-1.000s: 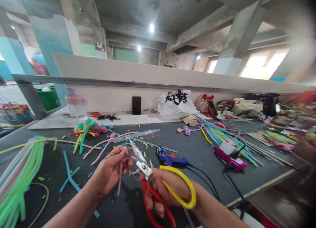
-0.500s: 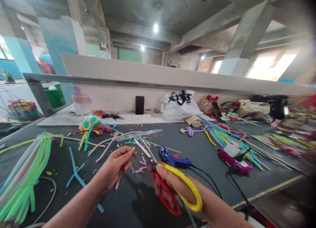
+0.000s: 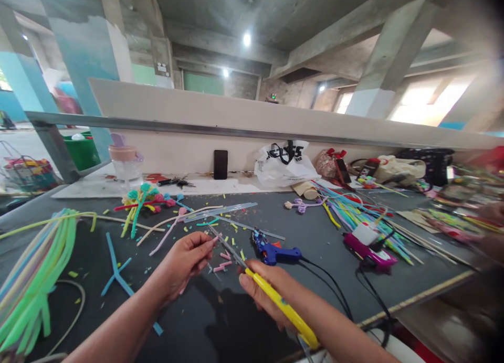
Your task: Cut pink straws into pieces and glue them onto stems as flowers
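Note:
My left hand point(image 3: 185, 260) pinches a pink pipe cleaner point(image 3: 216, 239), whose tip pokes out past the fingertips. In my right hand point(image 3: 270, 287) is a pair of scissors with a yellow handle point(image 3: 281, 302), turned edge-on. The blades point(image 3: 230, 249) lie close together and reach to the pink tip; whether they touch it I cannot tell. Short pink cut pieces point(image 3: 222, 267) are scattered on the dark table between my hands. A blue glue gun point(image 3: 281, 254) lies just beyond my right hand.
Bundled pale pipe cleaners point(image 3: 47, 268) lie at left, near a blue branched piece point(image 3: 118, 274). Glue sticks point(image 3: 224, 212) and a colourful fuzzy cluster point(image 3: 142, 198) are farther back. On the right are more stems point(image 3: 354, 216) and a purple power strip point(image 3: 368, 252) with cords.
The scissors have rolled edge-on and their blades have come together beside the pink tip. The red handle has gone out of sight. My left hand has hardly moved.

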Available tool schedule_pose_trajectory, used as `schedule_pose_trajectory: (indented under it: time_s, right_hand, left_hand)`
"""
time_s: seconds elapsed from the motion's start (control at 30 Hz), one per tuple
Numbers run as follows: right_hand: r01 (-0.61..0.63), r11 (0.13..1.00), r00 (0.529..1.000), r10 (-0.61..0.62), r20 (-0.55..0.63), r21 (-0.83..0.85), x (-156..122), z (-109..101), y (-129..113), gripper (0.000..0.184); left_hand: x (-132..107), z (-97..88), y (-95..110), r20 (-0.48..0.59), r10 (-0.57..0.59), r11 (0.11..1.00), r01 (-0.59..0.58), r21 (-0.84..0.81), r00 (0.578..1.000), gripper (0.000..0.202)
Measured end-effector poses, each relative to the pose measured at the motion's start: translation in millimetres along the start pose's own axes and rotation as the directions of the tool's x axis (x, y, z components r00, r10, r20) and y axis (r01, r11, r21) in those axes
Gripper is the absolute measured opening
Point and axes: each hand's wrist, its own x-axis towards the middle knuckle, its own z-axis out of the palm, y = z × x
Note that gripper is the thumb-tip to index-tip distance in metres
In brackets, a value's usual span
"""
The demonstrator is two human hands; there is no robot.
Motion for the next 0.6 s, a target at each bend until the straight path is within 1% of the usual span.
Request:
schedule_pose_trajectory:
  time_s: [0.07, 0.1, 0.13, 0.2, 0.27, 0.3, 0.37, 0.47, 0.6]
  right_hand:
    - [-0.091, 0.991, 0.995, 0.085, 0.060, 0.098, 1, -4, 1, 0.045]
    - [-0.123, 0.980, 0.990, 0.110, 0.089, 0.156, 2, -6, 2, 0.047]
    - [-0.143, 0.965, 0.986, 0.119, 0.116, 0.219, 3, -9, 4, 0.048]
    - [-0.157, 0.925, 0.982, 0.108, 0.158, 0.345, 4, -14, 9, 0.048]
    - [-0.154, 0.877, 0.982, 0.085, 0.170, 0.455, 5, -18, 15, 0.047]
    - [-0.158, 0.858, 0.981, 0.078, 0.180, 0.489, 6, -19, 18, 0.047]
    - [-0.158, 0.842, 0.980, 0.068, 0.189, 0.516, 5, -20, 21, 0.047]
    - [-0.151, 0.845, 0.981, 0.064, 0.184, 0.514, 2, -21, 22, 0.047]
    - [-0.135, 0.846, 0.983, 0.050, 0.176, 0.516, 0, -22, 20, 0.046]
  left_hand:
    - [4, -4.8, -4, -0.025, 0.043, 0.993, -0.040, 0.114, 0.999, 0.025]
    - [7, -7.6, -6, -0.032, 0.085, 0.975, -0.077, 0.208, 0.996, 0.023]
    - [8, -10.3, -8, -0.030, 0.137, 0.938, -0.120, 0.325, 0.990, 0.020]
    - [11, -13.5, -9, 0.002, 0.248, 0.812, -0.209, 0.545, 0.969, 0.016]
    - [12, -12.8, -8, 0.053, 0.323, 0.686, -0.273, 0.675, 0.945, 0.016]
    - [13, -11.2, -8, 0.078, 0.334, 0.645, -0.288, 0.708, 0.939, 0.016]
    - [16, -7.5, -7, 0.130, 0.328, 0.602, -0.313, 0.735, 0.936, 0.015]
    - [22, -5.3, -10, 0.201, 0.296, 0.587, -0.343, 0.733, 0.934, 0.016]
    - [28, -9.2, -17, 0.216, 0.287, 0.581, -0.348, 0.735, 0.933, 0.016]
